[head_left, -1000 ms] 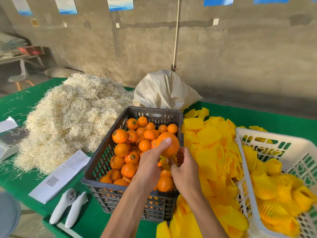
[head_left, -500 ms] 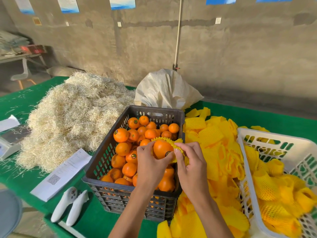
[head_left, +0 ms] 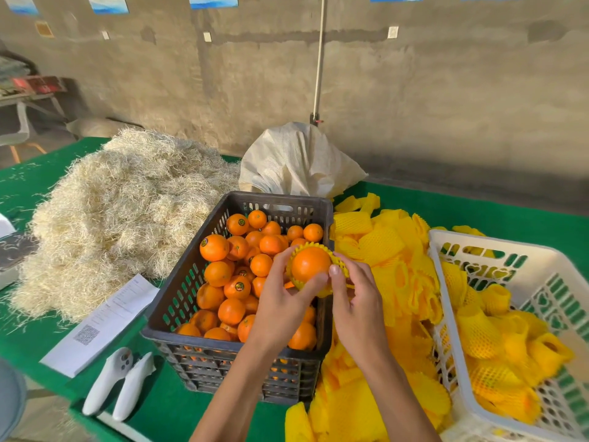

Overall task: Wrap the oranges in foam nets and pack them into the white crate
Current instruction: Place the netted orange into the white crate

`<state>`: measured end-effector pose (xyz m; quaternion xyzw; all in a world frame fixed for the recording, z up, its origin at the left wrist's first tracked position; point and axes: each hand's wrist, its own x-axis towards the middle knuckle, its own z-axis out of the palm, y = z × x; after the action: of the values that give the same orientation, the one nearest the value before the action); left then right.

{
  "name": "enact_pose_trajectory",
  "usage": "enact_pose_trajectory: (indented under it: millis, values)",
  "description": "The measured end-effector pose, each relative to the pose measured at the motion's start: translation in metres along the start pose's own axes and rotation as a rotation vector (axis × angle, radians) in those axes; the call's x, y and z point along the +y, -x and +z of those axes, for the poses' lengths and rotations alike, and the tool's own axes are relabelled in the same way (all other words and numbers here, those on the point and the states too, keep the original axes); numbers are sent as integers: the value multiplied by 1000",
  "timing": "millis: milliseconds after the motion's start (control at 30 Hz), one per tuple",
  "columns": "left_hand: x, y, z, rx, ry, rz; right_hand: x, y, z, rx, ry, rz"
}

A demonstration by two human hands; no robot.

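Both hands hold one orange point(head_left: 309, 263) above the near right corner of the dark crate point(head_left: 178, 317). A yellow foam net point(head_left: 338, 266) rings the orange's far and right side, its top bare. My left hand point(head_left: 283, 301) grips the fruit from the left and below. My right hand point(head_left: 357, 298) pinches the net at the right. The dark crate is full of loose oranges point(head_left: 237, 287). The white crate point(head_left: 541, 266) at the right holds several net-wrapped oranges point(head_left: 481, 334).
A heap of loose yellow foam nets point(head_left: 382, 247) lies between the two crates on the green table point(head_left: 478, 205). Straw point(head_left: 111, 212) is piled at the left, a white sack point(head_left: 296, 161) behind. A paper sheet point(head_left: 102, 323) and two white controllers point(head_left: 118, 384) lie near the front edge.
The net has gone from bunched under the orange to stretched around it. The orange has been pressed further into the net, and both hands have shifted slightly right over the crate's corner.
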<state>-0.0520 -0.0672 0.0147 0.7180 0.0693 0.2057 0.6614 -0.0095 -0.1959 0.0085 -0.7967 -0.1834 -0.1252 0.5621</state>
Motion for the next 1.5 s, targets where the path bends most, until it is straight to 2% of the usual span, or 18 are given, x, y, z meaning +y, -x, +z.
enact_pose_trajectory:
  millis: [167,367,467,533,633,733,867,967,1067,1233,1333,1500]
  values:
    - [0,-2,3,13,135,-69,6,-2,-8,21,115,-6]
    - [1,0,5,-141,216,-152,18,-13,-30,-7,178,-19]
    - [-1,-1,15,-197,208,-157,19,-10,-36,95,99,-71]
    - [-2,0,28,-137,219,-195,18,-2,-36,182,106,-187]
    - [-1,0,47,-44,24,-120,21,14,-34,218,132,-350]
    - [1,-1,58,-24,-40,-70,28,23,-40,240,155,-395]
    - [2,0,70,-100,-152,62,35,20,-60,205,179,-299]
    - [6,-3,84,-135,-262,99,38,15,-79,99,132,-129]
    - [12,-5,100,-250,-307,127,44,15,-99,101,178,-92]
    - [14,0,134,-337,-158,38,54,22,-135,215,273,-30]
    - [9,-1,162,-290,-93,-51,62,28,-154,239,291,-31]
    - [-4,0,216,-229,-171,-153,84,35,-178,287,360,47]
